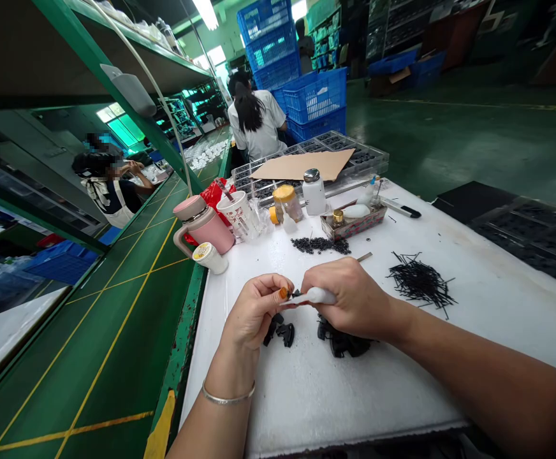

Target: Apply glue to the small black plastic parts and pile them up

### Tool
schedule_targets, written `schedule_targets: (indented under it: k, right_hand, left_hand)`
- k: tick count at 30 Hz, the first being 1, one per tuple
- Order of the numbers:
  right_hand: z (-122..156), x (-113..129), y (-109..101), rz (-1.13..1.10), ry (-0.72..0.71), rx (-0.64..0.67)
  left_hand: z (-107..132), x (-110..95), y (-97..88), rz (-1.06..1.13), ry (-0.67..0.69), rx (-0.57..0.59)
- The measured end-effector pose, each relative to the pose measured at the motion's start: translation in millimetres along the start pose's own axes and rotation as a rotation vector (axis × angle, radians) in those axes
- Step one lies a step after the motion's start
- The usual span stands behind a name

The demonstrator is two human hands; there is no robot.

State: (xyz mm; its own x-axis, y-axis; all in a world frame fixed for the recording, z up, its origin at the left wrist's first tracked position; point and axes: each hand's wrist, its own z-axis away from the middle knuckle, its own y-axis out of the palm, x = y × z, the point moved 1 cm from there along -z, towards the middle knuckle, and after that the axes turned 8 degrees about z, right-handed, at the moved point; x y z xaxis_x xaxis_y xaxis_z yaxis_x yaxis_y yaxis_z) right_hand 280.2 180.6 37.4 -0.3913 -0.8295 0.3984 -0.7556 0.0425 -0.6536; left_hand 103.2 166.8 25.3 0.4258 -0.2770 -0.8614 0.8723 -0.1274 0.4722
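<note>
A silver bracelet (228, 394) sits on the left wrist. The left hand (254, 312) has its fingers (278, 287) pinched shut on a tiny black piece (296, 293), right by the tip of a white tool (314, 295). The right hand (349, 299) has its fingers (317, 275) closed around that tool. Both hands are just above the white surface (335, 398). Under them lie black plastic parts (280, 331) and a bigger heap of black parts (345, 342). Farther off are thin black sticks (420, 284), small black bits (320, 245), a pink cup (204, 224), a jar with a yellow lid (287, 203) and a white bottle (314, 194). Past them, a person in a white shirt (256, 131) sits near blue crates (315, 95).
</note>
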Motion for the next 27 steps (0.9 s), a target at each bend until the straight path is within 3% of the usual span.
schedule_targets:
  k: [9, 15, 22, 27]
  right_hand:
    - [3, 3, 6, 0.120, -0.015, -0.013]
    - [-2, 0, 6, -0.149, 0.257, 0.087]
    - [2, -2, 12, 0.123, 0.067, 0.030]
    - [1, -2, 12, -0.032, 0.196, 0.022]
  left_hand:
    - [-1, 1, -2.8, -0.006, -0.036, -0.028]
    - [-2, 2, -8.9, -0.031, -0.086, -0.014]
    - [-5, 4, -9.2, -0.047, -0.083, -0.052]
    - [-6, 5, -10.1, -0.009, -0.109, -0.015]
